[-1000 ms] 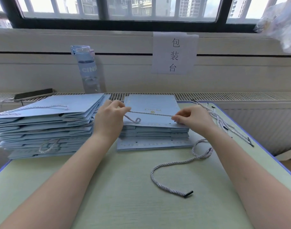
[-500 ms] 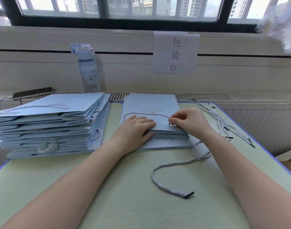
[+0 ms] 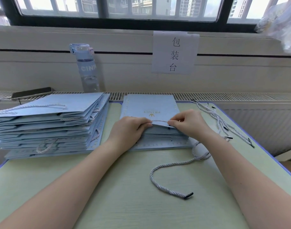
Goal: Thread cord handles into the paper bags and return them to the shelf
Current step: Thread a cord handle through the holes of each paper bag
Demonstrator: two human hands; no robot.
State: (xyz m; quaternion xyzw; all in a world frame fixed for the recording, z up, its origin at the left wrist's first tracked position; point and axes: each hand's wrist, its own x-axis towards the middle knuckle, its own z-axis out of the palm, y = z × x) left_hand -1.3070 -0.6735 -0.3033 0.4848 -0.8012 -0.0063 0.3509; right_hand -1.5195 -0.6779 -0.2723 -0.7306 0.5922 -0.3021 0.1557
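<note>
Centre frame, the twisted white cord (image 3: 159, 120) runs left-to-right along the pale-blue paper bag (image 3: 151, 104)'s lifted near edge; left hand (image 3: 130, 129) pinches one end; right hand (image 3: 189, 123) pinches the other.

Bottle (image 3: 87, 66) — phone (image 3: 31, 93) — paper sign (image 3: 174, 52)

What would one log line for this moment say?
step: threading | left hand: grips top bag edge | right hand: pinches cord handle at bag edge | loose cord: on table
</note>
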